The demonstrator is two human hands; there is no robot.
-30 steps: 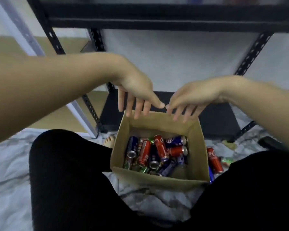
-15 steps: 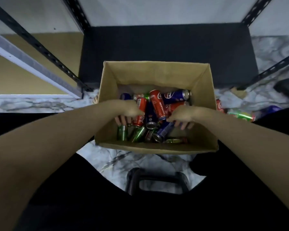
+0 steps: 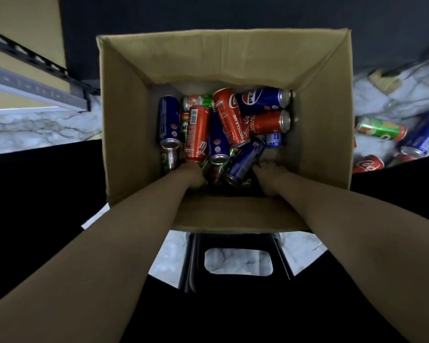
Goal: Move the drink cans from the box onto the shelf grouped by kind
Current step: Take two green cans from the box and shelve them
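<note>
Cardboard box (image 3: 124,125), open top, standing on the marble-patterned floor (image 3: 35,125); both forearms reach down into its near end.

Contents: drink cans (image 3: 223,129) lying on their sides in a loose heap, ahead of both hands.
- Red cola can (image 3: 196,133), just ahead of the left hand (image 3: 192,175); long axis runs away from the viewer, barcode up.
- Blue can (image 3: 169,121), left of the left hand, same lengthwise lie, open rim end toward the viewer.
- Second red can (image 3: 230,117) marked "RECYCLE ME", tilted, ahead and between the hands.
- Blue Pepsi can (image 3: 263,100) and red can (image 3: 270,122), far of the right hand (image 3: 268,173), long axes crosswise, tops to the right.
- Blue can (image 3: 244,160), diagonal, between the hands, touching or nearly touching the right.
- Green cans partly buried beneath.

Hands: both sunk among the cans; fingers hidden, so whether either grips anything cannot be told.

Outside the box, right of the right hand: loose green, blue and red cans (image 3: 382,131) on the floor. Black shelf board (image 3: 208,13) beyond the box; a black stool (image 3: 238,241) near the viewer.
</note>
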